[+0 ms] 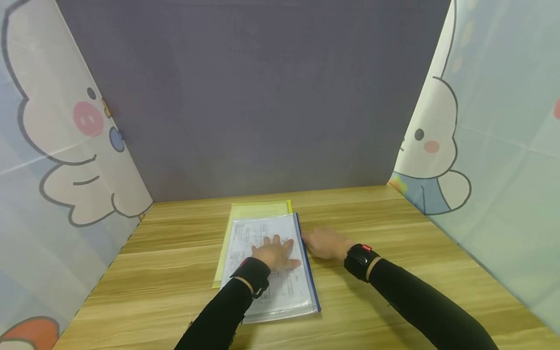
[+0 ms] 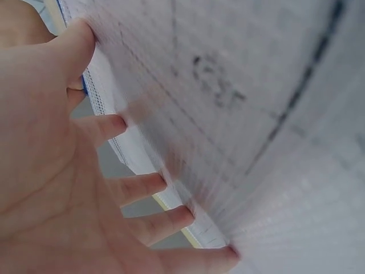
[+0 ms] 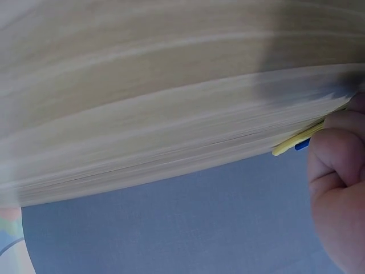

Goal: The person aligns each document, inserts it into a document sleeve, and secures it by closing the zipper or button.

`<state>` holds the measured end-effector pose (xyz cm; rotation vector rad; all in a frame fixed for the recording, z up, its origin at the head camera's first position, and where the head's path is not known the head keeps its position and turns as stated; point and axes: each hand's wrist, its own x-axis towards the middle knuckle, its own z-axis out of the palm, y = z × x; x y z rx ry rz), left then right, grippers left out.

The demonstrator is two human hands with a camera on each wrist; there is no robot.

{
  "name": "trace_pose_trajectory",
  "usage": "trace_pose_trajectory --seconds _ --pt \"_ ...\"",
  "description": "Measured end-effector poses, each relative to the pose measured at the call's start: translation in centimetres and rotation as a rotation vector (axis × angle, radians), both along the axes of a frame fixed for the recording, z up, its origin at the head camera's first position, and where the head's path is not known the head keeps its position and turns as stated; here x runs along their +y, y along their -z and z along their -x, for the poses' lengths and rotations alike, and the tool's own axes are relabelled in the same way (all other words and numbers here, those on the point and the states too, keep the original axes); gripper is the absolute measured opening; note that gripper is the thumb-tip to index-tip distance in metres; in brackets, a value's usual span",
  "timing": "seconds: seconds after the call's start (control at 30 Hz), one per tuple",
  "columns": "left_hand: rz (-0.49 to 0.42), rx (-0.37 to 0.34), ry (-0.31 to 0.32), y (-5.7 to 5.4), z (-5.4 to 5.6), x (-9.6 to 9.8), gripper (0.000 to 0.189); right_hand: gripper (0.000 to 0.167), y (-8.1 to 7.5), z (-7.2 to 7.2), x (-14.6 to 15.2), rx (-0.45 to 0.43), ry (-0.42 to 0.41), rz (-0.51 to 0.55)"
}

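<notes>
A clear document pouch (image 1: 286, 294) with a blue edge strip (image 1: 312, 279) lies on the wooden table, slightly tilted, with a printed sheet (image 1: 245, 238) showing through it. My left hand (image 1: 274, 256) rests on its face, fingers spread; in the left wrist view the fingertips (image 2: 153, 182) press the finely gridded plastic. At the upper right side, my right hand (image 1: 325, 243) has its fingers curled and pinches at the blue strip. The right wrist view shows the curled fingers (image 3: 336, 151) at this edge; the exact pinch point is hidden. Beneath lies a yellow pouch (image 1: 258, 210), sticking out at the top and left.
The wood-grained table (image 1: 166, 277) extends on both sides of the pouches. A grey panel (image 1: 271, 97) stands along its far edge. Cartoon-printed curtains, one on the left (image 1: 52, 116) and one on the right (image 1: 503, 146), border the table.
</notes>
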<state>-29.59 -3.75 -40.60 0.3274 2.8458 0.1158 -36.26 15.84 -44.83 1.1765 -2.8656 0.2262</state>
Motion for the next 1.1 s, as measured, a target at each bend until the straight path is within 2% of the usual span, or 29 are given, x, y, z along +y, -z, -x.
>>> trace_pose_trajectory --seconds 0.3,0.6,0.87,1.0,1.1 --pt "-0.004 0.008 -0.004 0.1 0.4 0.1 0.077 0.023 -0.3 -0.1 -0.2 -0.005 0.019 0.009" --pt "-0.038 0.032 -0.02 0.4 2.0 -0.1 0.075 0.023 0.0 1.3 -0.9 0.03 0.035 0.04" --pt "-0.063 0.037 -0.034 1.1 3.1 -0.5 0.074 0.021 0.3 2.3 -1.7 0.047 0.102 -0.023" --pt "-0.042 0.053 -0.031 0.8 2.9 -0.5 0.073 0.023 0.3 2.5 -2.0 0.014 0.122 -0.021" --pt "-0.03 0.038 -0.023 0.0 2.1 -0.4 0.08 0.022 0.2 2.7 -2.1 0.016 0.13 -0.016"
